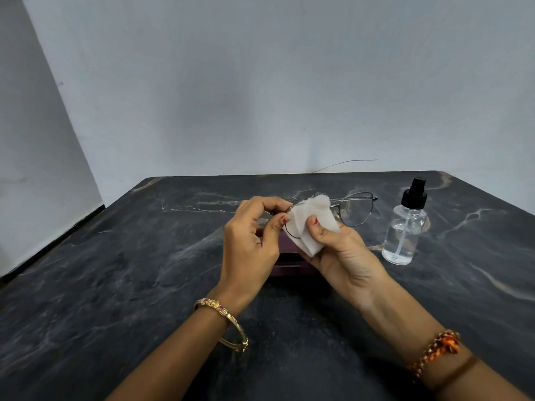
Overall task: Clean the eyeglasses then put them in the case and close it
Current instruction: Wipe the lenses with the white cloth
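A dark grey, marble-patterned tabletop with pale, thread-like veins fills the lower half of the frame, its matte surface mottled and its far corners rounded. Behind it a plain, pale bluish-white wall takes up the upper half, meeting a second wall at a corner in the upper left of the frame, where a dark skirting strip runs along the base. A thin wire curves along the wall just above the far edge of the tabletop, right of centre. At the centre of the frame the thin, silver metal-rimmed eyeglasses are held above the tabletop, one clear lens showing to the right of the hands. The left hand pinches the frame's left end between its thumb and curled fingers, and the right hand grips a soft, folded white cleaning cloth wrapped over the other lens, with its thumb pressed onto the cloth. Beneath the hands, mostly hidden, lies a dark purple, box-shaped eyeglass case on the tabletop; whether it is open cannot be told. At the right of the frame stands a clear, cylindrical spray bottle with a black pump nozzle, upright and partly filled with clear liquid. A gold bangle with pink stones circles the left wrist, and an orange beaded bracelet circles the right.
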